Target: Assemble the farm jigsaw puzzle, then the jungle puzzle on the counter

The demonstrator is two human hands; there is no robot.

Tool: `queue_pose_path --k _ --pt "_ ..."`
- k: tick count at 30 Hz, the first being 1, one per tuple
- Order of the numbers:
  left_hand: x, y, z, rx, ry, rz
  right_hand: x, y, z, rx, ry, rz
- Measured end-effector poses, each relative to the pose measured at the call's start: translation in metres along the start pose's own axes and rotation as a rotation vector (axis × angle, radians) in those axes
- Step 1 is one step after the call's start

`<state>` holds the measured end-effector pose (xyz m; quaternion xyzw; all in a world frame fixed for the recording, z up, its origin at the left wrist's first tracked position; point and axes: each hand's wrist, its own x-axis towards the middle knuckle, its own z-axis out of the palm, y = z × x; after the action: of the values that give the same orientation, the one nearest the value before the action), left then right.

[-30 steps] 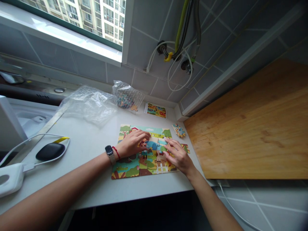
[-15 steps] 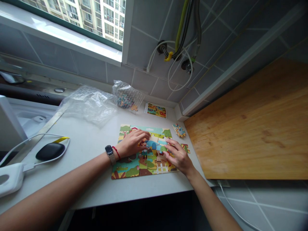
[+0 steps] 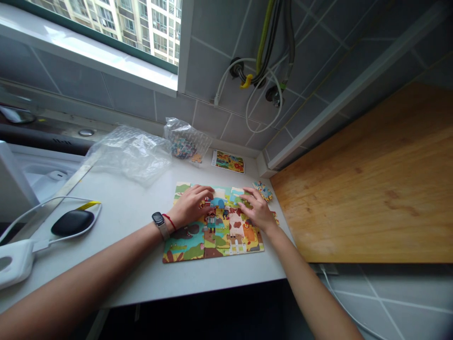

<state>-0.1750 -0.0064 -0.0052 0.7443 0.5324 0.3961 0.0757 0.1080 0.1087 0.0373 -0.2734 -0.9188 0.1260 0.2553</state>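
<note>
A colourful cartoon jigsaw puzzle point(image 3: 187, 243) lies on the white counter, its lower part a closely fitted picture with a hippo and a lion. Over its upper part is a joined section of puzzle pieces point(image 3: 220, 203), showing a blue elephant and greenery. My left hand point(image 3: 189, 205) grips this section's left side, thumb and fingers bent around it. On the opposite side, my right hand point(image 3: 260, 210) has its thumb and fingers on the edge. Fingers hide parts of both sides. Whether the section touches the puzzle beneath I cannot tell.
Beyond my right hand sit stacked puzzle pieces point(image 3: 262, 190) and a partly covered loose piece point(image 3: 276, 217). A picture card point(image 3: 228, 161) and plastic bag of pieces point(image 3: 184, 144) lie behind. A crumpled clear bag point(image 3: 136, 151), black device point(image 3: 73, 223) and wooden board point(image 3: 361, 189) flank the workspace.
Both hands have moved away from me, toward the puzzle's far edge, and the elephant section has shifted with them. The lion at the lower right is now uncovered.
</note>
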Motion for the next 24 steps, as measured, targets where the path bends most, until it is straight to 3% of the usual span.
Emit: queue_pose_path --k 5,12,19,24 --pt "0.002 0.000 -0.002 0.039 -0.008 -0.071 0.022 0.014 0.012 0.069 -0.133 -0.047" --pt "0.021 0.004 -0.001 0.114 -0.112 -0.091 0.014 0.021 0.019 0.123 -0.013 -0.018" --pt "0.035 0.000 -0.001 0.176 -0.270 -0.048 0.003 0.020 0.032 0.151 -0.076 -0.063" --pt "0.051 0.010 -0.009 0.327 -0.372 0.013 -0.003 0.022 0.038 0.205 -0.058 -0.042"
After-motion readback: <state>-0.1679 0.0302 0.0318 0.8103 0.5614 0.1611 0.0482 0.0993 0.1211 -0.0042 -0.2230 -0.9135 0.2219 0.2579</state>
